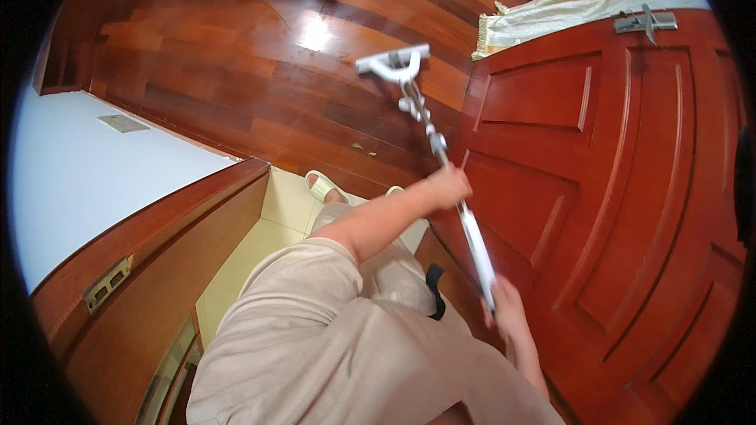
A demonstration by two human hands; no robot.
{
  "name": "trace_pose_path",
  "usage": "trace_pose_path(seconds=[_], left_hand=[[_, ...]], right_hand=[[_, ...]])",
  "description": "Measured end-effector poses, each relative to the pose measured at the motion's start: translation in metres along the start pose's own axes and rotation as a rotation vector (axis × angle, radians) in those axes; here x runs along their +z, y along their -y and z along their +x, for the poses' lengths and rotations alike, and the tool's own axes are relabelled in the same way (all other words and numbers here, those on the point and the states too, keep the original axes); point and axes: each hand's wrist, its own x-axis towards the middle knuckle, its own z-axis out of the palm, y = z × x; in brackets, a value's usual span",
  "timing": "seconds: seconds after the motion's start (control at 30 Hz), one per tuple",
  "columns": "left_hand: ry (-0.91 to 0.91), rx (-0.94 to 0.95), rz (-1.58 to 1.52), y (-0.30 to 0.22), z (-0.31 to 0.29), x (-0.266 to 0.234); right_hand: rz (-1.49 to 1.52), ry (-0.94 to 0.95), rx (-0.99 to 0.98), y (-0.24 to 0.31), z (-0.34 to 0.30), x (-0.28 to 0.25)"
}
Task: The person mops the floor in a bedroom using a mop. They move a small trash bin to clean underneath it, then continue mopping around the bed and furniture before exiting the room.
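A sponge mop (pixel 476 245) with a white and grey pole slants across the middle of the view. My left hand (pixel 449 186) is wrapped round the pole partway down, with the arm stretched forward. Closer to me, my right hand (pixel 505 304) grips the pole near its top end, slightly blurred. The mop's white head (pixel 394 61) is at the far end, over the reddish-brown wood floor (pixel 213 71). Whether it touches the boards I cannot tell. Small bits of debris (pixel 364 149) lie on the boards between the mop head and my feet.
A red panelled door (pixel 598 189) with a metal handle (pixel 647 24) stands at my right. A pale fringed curtain (pixel 583 12) hangs behind it. At left are a wooden door frame (pixel 150 248) and a white wall (pixel 94 181). My slippered feet (pixel 321 186) are on cream tiles (pixel 285 203).
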Motion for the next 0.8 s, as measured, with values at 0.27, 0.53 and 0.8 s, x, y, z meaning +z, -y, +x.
trace_pose_path(seconds=[0.27,0.53,0.8], left_hand=[[0.431,-0.206,0.220,0.055,-0.005,0.031],[0.555,0.368,-0.082,-0.092,-0.125,0.089],[0.613,0.553,-0.446,-0.130,-0.183,0.054]], right_hand=[[0.215,0.127,0.053,-0.051,0.131,0.087],[0.098,-0.014,0.289,-0.221,-0.050,0.120],[0.228,-0.009,0.339,-0.226,-0.162,0.132]])
